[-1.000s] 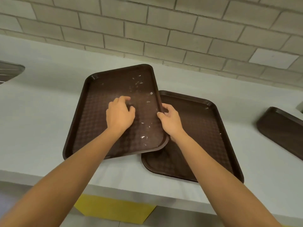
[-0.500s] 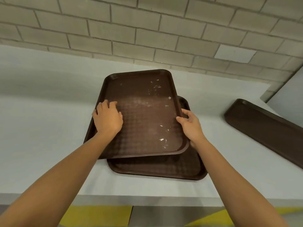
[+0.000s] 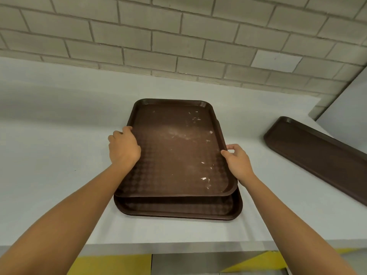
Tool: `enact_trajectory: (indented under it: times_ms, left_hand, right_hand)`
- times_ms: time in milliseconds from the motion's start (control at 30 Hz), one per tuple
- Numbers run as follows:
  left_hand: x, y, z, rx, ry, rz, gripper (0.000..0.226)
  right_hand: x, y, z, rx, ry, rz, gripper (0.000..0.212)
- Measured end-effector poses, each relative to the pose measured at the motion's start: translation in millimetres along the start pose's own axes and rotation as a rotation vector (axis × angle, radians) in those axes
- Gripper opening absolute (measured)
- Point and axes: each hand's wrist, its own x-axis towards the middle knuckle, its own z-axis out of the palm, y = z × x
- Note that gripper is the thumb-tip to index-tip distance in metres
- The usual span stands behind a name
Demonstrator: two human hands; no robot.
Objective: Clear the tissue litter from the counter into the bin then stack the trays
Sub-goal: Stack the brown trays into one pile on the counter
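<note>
I am setting the top tray (image 3: 178, 151) onto the bottom tray (image 3: 178, 209), left grip (image 3: 124, 148) curling round one rim, right grip (image 3: 238, 161) pinching the other. Well right of it, a third tray (image 3: 317, 159) is lying unstacked.

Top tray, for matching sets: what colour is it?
The top tray is dark brown, flecked white; head view.

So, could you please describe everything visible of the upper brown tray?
The upper dark brown rectangular plastic tray has rounded corners, a raised rim and a textured floor with white flecks and smears. It lies on the lower brown tray, set slightly farther back. The left hand grips its left rim, the right hand its right rim.
</note>
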Motion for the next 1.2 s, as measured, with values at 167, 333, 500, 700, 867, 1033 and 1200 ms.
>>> enact_trajectory:
  times_ms: [167, 333, 500, 700, 867, 1033, 1200]
  left_hand:
    - [-1.7, 0.6, 2.7, -0.019, -0.009, 0.006, 0.056]
    - [-3.2, 1.2, 5.5, 0.049, -0.006, 0.013, 0.045]
    - [-4.0, 1.6, 3.4, 0.065, -0.02, 0.006, 0.037]
    - [-8.9, 2.7, 5.2, 0.003, -0.059, -0.011, 0.036]
    - [-11.8, 1.2, 10.3, -0.037, -0.058, -0.028, 0.039]
    - [-15.2, -1.6, 12.7, 0.061, -0.037, 0.023, 0.038]
    - [-16.7, -2.7, 14.1, 0.018, -0.073, 0.031, 0.043]
  right_hand:
    - [5.9, 5.3, 0.2, -0.351, 0.129, -0.074, 0.017]
    - [9.2, 11.3, 2.3, -0.567, 0.142, -0.084, 0.026]
    - [11.0, 12.8, 2.7, -0.651, 0.158, -0.105, 0.029]
    - [12.3, 18.8, 3.2, -0.693, 0.175, -0.091, 0.031]
    - [13.7, 24.5, 3.8, -0.679, 0.17, -0.09, 0.031]
    - [13.0, 26.3, 9.3, -0.62, 0.185, -0.092, 0.023]
    - [12.4, 26.8, 10.3, -0.623, 0.203, -0.107, 0.034]
